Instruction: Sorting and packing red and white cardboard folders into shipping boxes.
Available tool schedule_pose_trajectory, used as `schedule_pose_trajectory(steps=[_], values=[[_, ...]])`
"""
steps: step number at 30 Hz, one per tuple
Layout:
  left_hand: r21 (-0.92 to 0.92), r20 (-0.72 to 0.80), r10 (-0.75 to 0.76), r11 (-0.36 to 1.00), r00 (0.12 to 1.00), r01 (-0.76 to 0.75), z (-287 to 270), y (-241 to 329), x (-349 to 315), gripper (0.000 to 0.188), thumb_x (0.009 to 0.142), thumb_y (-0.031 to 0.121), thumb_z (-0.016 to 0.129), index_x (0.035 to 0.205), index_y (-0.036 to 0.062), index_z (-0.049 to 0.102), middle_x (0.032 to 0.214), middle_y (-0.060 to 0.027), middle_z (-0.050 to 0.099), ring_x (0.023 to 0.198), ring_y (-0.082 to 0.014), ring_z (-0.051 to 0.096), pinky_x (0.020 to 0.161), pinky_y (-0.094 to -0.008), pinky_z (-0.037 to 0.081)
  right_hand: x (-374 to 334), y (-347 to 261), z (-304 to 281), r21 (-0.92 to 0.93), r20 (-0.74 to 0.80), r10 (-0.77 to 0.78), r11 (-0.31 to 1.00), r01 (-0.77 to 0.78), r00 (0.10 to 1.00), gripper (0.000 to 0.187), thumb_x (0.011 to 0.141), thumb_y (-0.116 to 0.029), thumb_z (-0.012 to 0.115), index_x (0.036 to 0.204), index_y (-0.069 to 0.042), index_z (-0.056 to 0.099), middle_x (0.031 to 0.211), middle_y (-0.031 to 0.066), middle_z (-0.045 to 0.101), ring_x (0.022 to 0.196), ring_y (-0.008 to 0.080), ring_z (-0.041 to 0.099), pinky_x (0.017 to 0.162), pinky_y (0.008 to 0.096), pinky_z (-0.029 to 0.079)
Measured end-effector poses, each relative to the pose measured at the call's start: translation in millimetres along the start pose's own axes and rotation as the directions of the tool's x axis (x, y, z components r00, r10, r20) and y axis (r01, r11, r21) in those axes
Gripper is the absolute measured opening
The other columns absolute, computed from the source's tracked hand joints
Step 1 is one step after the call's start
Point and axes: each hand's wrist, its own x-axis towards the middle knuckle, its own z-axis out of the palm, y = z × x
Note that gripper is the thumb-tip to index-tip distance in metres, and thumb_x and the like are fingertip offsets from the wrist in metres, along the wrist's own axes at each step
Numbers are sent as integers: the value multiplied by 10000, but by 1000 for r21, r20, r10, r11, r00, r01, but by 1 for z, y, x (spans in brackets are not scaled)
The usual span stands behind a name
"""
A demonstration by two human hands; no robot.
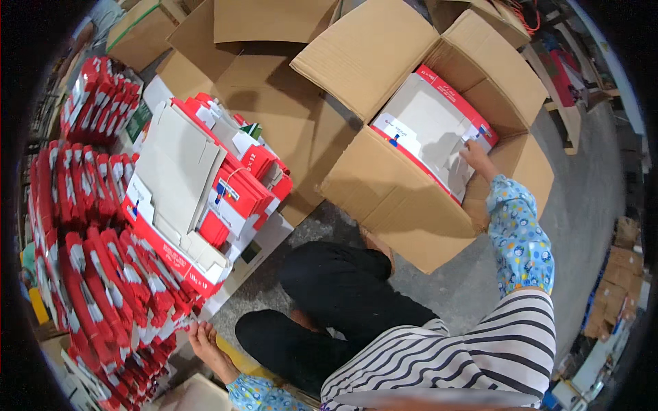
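In front of me to the right stands an open brown carton, its flaps folded out. Flattened red-and-white boxes lie inside it. My right hand reaches in over the right side, its fingers bent and closed at the edge of the top flattened box. At the lower left, my left hand is beside the bottom of tall stacks of folded red-and-white cardboard. Its fingers are loosely stretched toward the stack and hold nothing I can see. A loose pile of flattened boxes lies between the stacks and the carton.
Another open brown carton stands behind the loose pile. My bent legs are on the grey floor below the cartons. A wooden frame stands at the far right, and brown cardboard pieces lie along the right edge.
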Motion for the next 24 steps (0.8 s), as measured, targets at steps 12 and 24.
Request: schedule_pose_trajectory(steps=[12,24], values=[[315,-32,-162,935,986,164,-76,-135,13,239,974,138,499,1158,-1,558,1027,-84,601,876,-173,583,751,-306,495,143,-40,-38,-68,-293,90,991,-115,952,646,935,-549,443,1297,-20,518,1288,230,556,1230,414,483,1027,508,381],[627,-60,-34,776,998,64,-107,-170,11,268,974,161,499,1178,-1,565,1096,-96,612,953,-231,597,826,-355,488,174,-63,-33,31,-20,214,976,-214,977,812,903,-689,376,1395,-49,461,1405,236,471,1296,413,438,1094,446,330]])
